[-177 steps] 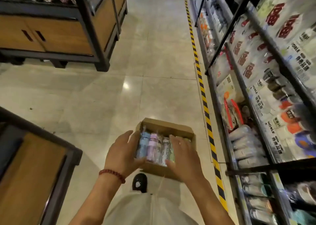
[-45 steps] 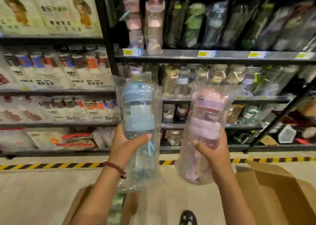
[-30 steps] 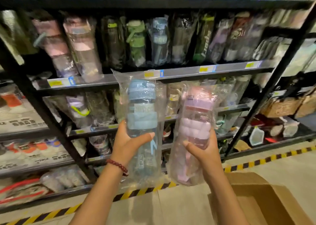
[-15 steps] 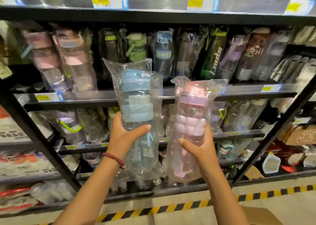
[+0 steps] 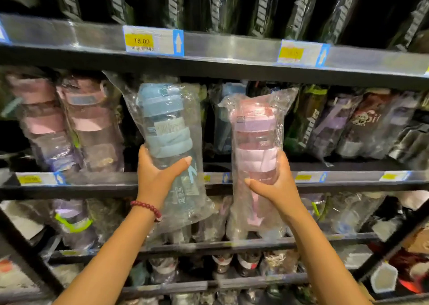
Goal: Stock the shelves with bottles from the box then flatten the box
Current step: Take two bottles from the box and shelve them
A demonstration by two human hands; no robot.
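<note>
My left hand (image 5: 157,174) grips a blue-capped bottle (image 5: 166,128) wrapped in clear plastic, held upright in front of the middle shelf (image 5: 97,179). My right hand (image 5: 274,184) grips a pink-capped bottle (image 5: 255,140) in the same kind of wrap, beside the blue one. Both bottles are raised to the level of the shelf row, with their tops just under the upper shelf edge (image 5: 232,47). The box is out of view.
The middle shelf holds two pink bottles (image 5: 69,123) at the left and several dark wrapped bottles (image 5: 336,123) at the right. Behind my blue bottle is a dark gap. Black packages fill the upper shelf. Lower shelves (image 5: 209,244) hold more wrapped goods.
Both hands have lifted the two bottles higher and closer to the middle shelf. The view has tilted up, so the floor, striped tape and box have left the frame.
</note>
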